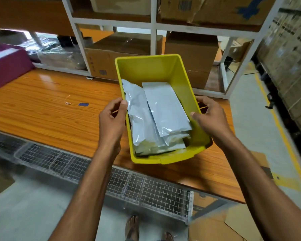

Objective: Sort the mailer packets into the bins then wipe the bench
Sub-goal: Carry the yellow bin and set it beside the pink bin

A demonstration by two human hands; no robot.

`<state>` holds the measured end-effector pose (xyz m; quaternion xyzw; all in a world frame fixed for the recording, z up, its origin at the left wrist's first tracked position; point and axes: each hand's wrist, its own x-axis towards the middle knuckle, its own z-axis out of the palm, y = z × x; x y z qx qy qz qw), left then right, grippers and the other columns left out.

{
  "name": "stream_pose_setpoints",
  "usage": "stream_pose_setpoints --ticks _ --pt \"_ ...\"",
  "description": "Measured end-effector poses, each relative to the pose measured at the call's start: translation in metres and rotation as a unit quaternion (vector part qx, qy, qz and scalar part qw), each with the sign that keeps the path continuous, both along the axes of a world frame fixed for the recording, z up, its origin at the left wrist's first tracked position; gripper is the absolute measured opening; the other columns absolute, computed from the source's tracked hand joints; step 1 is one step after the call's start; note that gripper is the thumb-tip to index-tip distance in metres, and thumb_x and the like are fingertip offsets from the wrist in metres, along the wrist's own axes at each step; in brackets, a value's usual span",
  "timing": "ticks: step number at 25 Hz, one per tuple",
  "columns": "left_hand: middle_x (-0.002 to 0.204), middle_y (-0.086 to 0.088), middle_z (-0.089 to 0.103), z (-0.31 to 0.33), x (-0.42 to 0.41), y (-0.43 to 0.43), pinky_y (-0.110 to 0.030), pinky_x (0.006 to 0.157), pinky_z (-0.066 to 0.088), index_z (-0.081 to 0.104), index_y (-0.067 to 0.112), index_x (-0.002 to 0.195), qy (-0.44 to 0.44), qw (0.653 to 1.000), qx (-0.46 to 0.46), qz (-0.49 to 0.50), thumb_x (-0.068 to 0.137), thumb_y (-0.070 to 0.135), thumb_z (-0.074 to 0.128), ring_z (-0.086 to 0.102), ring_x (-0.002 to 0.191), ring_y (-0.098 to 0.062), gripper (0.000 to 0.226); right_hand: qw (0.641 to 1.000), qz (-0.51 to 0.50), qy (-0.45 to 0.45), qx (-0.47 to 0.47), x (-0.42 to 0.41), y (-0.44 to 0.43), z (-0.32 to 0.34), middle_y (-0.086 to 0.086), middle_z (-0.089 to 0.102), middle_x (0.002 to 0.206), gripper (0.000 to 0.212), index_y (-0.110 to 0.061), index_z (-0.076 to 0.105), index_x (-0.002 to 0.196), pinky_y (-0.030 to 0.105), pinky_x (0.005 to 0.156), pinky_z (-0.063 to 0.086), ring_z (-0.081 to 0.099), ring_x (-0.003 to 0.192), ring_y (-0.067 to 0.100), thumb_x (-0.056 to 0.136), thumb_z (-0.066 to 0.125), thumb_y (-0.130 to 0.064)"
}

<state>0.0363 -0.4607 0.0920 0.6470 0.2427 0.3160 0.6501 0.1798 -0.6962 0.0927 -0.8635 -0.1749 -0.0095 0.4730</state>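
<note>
although the bench (47,108) shows no loose packets on its wood top, the sorting looks close to finished rather than certainly done, since only one yellow bin (156,70) is in view and other bins may sit outside the frame. the left hand (112,119) pinches the bin's left wall with thumb inside and fingers outside, and the right hand (211,117) grips the right wall the same way, so both are closed on the bin, which sits at or just above the near right end of the bench; i cannot tell whether it is lifted. inside lie silver mailer packets (163,110), overlapping: at least three can be counted, and perhaps a fourth under them. wiping seems not yet begun, as no cloth is visible and small scraps remain on the top: one blue scrap (83,104) and one bit of pale string (67,100). counted otherwise: one purple box (9,66) at the far left, one wire basket (101,169) under the bench edge, two hands.
</note>
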Motion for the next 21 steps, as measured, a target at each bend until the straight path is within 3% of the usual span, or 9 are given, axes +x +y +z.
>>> stream_pose_setpoints --ticks 3,6,9,12,16,21 --pt "0.101 0.006 0.079 0.000 -0.008 0.006 -0.033 0.077 0.060 0.077 0.021 0.111 0.019 0.999 -0.034 -0.022 0.100 0.023 0.066 0.074 0.090 -0.007 0.015 0.980 0.056 0.144 0.123 -0.002 -0.003 0.010 -0.002 0.074 0.099 0.016 -0.022 0.072 0.109 0.031 0.071 0.056 0.067 0.084 0.011 0.096 0.067 -0.014" --pt "0.104 0.004 0.079 0.004 -0.023 0.015 -0.031 0.077 0.063 0.075 0.024 0.108 0.039 0.997 -0.017 -0.066 0.097 0.012 0.069 0.073 0.092 -0.006 0.018 0.954 0.113 0.242 0.140 -0.004 -0.012 0.019 -0.004 0.067 0.085 0.023 -0.020 0.073 0.107 0.020 0.057 0.053 0.064 0.076 0.006 0.101 0.057 -0.004" --pt "0.126 -0.005 0.070 0.006 -0.043 0.033 -0.040 0.086 0.061 0.068 0.024 0.130 0.077 0.990 0.029 -0.111 0.089 0.002 0.075 0.067 0.097 -0.014 0.047 0.950 0.147 0.246 0.125 -0.012 -0.011 0.017 0.008 0.056 0.097 0.032 -0.013 0.066 0.124 0.025 0.065 0.058 0.062 0.087 0.015 0.097 0.062 0.003" --pt "0.123 -0.007 0.067 0.004 -0.070 0.046 -0.041 0.085 0.063 0.062 0.029 0.139 0.085 0.988 0.061 -0.111 0.083 0.005 0.082 0.066 0.096 -0.016 0.064 0.956 0.159 0.212 0.127 -0.037 -0.003 0.015 0.002 0.058 0.098 0.036 -0.018 0.062 0.126 0.027 0.069 0.060 0.064 0.087 0.012 0.095 0.064 0.001" --pt "0.114 0.001 0.066 -0.002 -0.114 0.056 -0.030 0.082 0.062 0.062 0.026 0.137 0.087 0.991 0.053 -0.082 0.076 0.010 0.085 0.065 0.089 -0.006 0.067 0.966 0.162 0.171 0.107 -0.087 0.013 0.011 -0.002 0.060 0.099 0.037 -0.027 0.058 0.121 0.023 0.067 0.056 0.062 0.087 0.009 0.095 0.064 -0.001" --pt "0.111 -0.004 0.073 -0.014 -0.184 0.093 -0.023 0.072 0.061 0.068 0.022 0.125 0.090 0.995 -0.010 -0.028 0.079 0.008 0.081 0.068 0.089 -0.012 0.050 0.943 0.184 0.233 0.151 -0.152 0.055 -0.005 0.003 0.061 0.098 0.038 -0.024 0.060 0.122 0.024 0.069 0.056 0.062 0.088 0.014 0.093 0.067 0.001"
